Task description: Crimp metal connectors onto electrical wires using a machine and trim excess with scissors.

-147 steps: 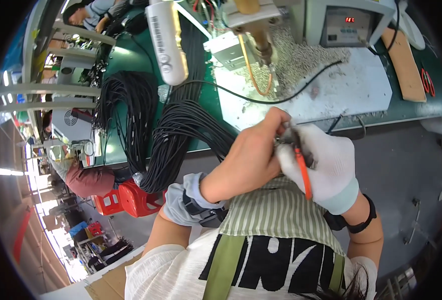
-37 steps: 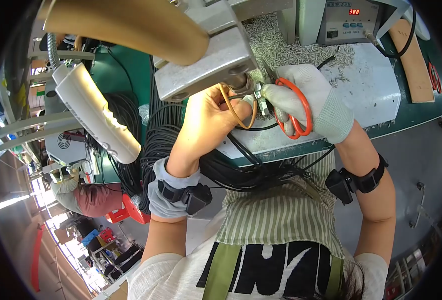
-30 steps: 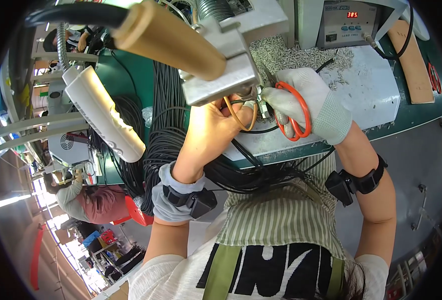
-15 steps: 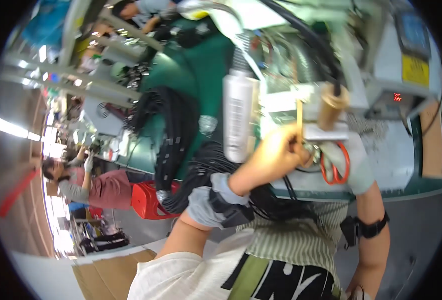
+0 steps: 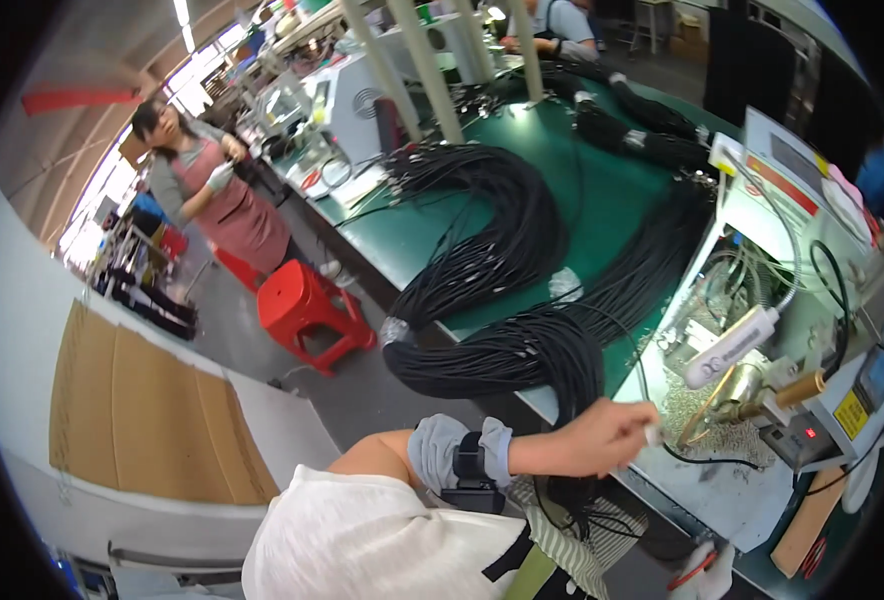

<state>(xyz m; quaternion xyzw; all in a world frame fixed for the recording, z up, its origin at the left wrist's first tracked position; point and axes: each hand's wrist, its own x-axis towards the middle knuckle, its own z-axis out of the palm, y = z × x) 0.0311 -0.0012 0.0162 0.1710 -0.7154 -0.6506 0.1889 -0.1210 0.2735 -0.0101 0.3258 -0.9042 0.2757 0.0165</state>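
My left hand (image 5: 602, 438) is closed in a pinch above the front edge of the bench, at the fingertips of which a thin black cable (image 5: 707, 458) shows. A small whitish bit sits at the fingertips, too small to name. Low at the right, my right hand (image 5: 719, 582) wears a pale glove and is closed around red-handled scissors (image 5: 693, 569); their blades are hidden. Right of my left hand are a wooden-handled soldering iron (image 5: 797, 390) and a white tube-shaped device (image 5: 730, 348) on a flexible neck.
Thick bundles of black cables (image 5: 502, 350) lie over the green bench (image 5: 552, 230) and hang off its edge. A control box with red digits (image 5: 807, 437) stands at the right. A red stool (image 5: 307, 305) and a person in a pink apron (image 5: 237, 205) are at the left.
The view has swung left and tilted. My left hand has come away from the iron and from my right hand, which is now lower, at the bench edge, with the scissors.
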